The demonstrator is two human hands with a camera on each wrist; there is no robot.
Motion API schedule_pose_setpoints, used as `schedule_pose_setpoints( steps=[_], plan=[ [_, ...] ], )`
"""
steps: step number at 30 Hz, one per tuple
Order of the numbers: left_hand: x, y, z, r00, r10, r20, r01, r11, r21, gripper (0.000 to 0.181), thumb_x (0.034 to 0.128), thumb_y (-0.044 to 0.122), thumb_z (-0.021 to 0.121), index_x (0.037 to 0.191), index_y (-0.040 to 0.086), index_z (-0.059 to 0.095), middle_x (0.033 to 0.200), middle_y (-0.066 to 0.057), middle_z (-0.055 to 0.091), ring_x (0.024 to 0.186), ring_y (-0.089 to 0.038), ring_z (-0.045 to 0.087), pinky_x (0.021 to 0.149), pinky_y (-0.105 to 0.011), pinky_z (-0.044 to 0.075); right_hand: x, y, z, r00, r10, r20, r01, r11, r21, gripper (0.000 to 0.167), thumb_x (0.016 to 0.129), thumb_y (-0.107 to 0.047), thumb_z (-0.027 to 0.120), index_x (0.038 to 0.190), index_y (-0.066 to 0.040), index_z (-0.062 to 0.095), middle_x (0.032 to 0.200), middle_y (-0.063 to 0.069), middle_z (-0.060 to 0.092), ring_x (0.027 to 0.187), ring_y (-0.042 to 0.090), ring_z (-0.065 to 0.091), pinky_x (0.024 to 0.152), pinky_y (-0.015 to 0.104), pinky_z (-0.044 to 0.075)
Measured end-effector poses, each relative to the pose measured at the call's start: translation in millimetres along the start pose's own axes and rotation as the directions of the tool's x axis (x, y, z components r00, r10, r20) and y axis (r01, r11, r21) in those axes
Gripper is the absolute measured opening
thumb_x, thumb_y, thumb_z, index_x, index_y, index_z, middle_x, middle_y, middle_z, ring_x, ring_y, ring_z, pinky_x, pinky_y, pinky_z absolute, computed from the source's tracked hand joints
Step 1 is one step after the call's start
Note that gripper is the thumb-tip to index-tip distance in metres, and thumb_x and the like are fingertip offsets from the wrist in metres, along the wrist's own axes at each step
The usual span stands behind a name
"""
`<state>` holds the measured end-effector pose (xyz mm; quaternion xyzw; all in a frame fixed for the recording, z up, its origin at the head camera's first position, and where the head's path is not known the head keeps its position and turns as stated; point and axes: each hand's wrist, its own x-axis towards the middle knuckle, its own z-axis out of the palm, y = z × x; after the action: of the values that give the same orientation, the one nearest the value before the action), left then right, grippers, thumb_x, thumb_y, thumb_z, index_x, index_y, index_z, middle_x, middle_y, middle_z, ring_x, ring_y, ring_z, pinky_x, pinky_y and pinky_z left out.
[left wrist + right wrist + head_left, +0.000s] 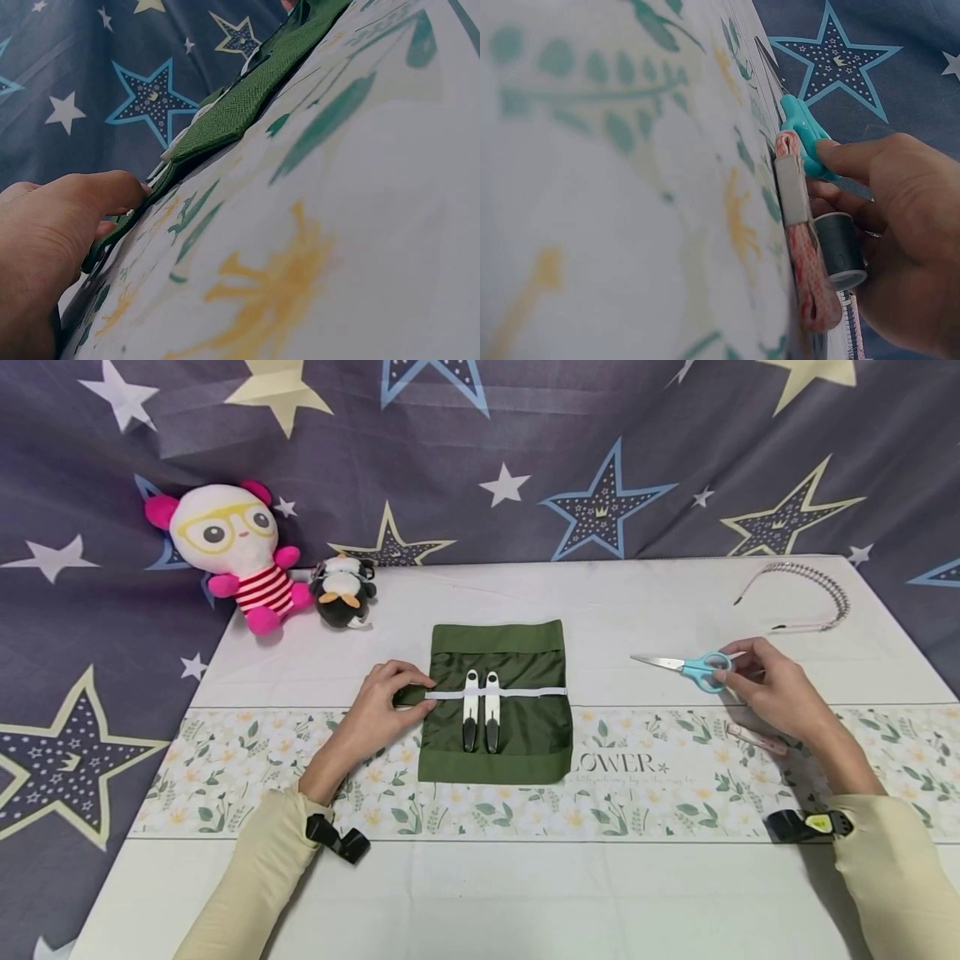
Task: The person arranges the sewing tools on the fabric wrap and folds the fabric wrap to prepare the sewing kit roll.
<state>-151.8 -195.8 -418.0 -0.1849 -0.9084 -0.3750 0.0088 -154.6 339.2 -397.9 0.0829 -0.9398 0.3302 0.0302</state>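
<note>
A dark green fabric organizer (495,768) lies flat on the table, with a white elastic band (532,692) across its middle. Two slim white tools with black ends (471,706) are tucked side by side under that band. My left hand (386,706) pinches the organizer's left edge at the band's end; the left wrist view shows the green edge (217,135) running from the fingers. On the right, my right hand (772,685) holds light-blue-handled scissors (701,670) by the finger loops, blades pointing left. Whether the scissors touch the table cannot be told.
Beside my right hand are a banded pink-and-white bundle (799,195) and a dark thread spool (840,251). A beaded headband (832,593) lies at the back right. A pink-and-white plush toy (247,552) and a small penguin toy (342,593) sit at the back left.
</note>
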Motion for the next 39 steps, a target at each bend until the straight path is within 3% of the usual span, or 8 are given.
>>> schedule_pose_setpoints(
  steps=[11,25,33,39],
  plan=[
    [-0.1,0.7,0.1,1.0,-0.002,-0.003,0.002,1.0,-0.002,0.027,0.0959,0.023,0.077,0.12,0.012,0.075,0.131,-0.009,0.057,0.127,-0.032,0.046,0.105,-0.057,0.037,-0.5,2.2,-0.1,1.0,-0.017,0.002,0.017,1.0,-0.003,0.038,0.105,-0.01,0.062,0.138,0.004,0.049,0.106,0.023,0.064,0.085,-0.001,0.052,0.067,0.011,0.04],
    [-0.8,2.8,-0.4,1.0,-0.003,-0.008,0.003,1.0,-0.001,0.027,0.096,0.023,0.077,0.12,0.012,0.075,0.131,-0.008,0.057,0.126,-0.032,0.046,0.104,-0.057,0.037,-0.8,2.1,0.2,0.998,-0.044,-0.05,0.046,0.998,0.044,0.037,0.104,-0.008,0.064,0.137,0.002,0.05,0.101,0.024,0.069,0.079,-0.002,0.056,0.061,0.016,0.042],
    [-0.1,2.2,-0.3,1.0,0.004,-0.009,-0.004,1.0,0.002,0.026,0.096,0.023,0.077,0.12,0.012,0.075,0.131,-0.008,0.057,0.126,-0.031,0.046,0.104,-0.056,0.038,-0.7,-0.3,-1.2,0.995,-0.02,-0.098,0.025,0.998,0.055,0.037,0.104,-0.012,0.064,0.138,0.0,0.054,0.105,0.025,0.067,0.086,-0.011,0.052,0.075,0.008,0.04],
    [-0.5,0.8,0.1,1.0,0.001,-0.005,-0.001,1.0,-0.004,0.026,0.0963,0.023,0.077,0.12,0.012,0.075,0.131,-0.009,0.057,0.126,-0.032,0.046,0.104,-0.057,0.038,-0.6,-2.1,0.1,0.992,-0.029,-0.123,0.04,0.995,0.091,0.036,0.105,-0.013,0.063,0.138,-0.002,0.056,0.104,0.019,0.067,0.086,-0.005,0.056,0.077,0.009,0.041]
  ],
)
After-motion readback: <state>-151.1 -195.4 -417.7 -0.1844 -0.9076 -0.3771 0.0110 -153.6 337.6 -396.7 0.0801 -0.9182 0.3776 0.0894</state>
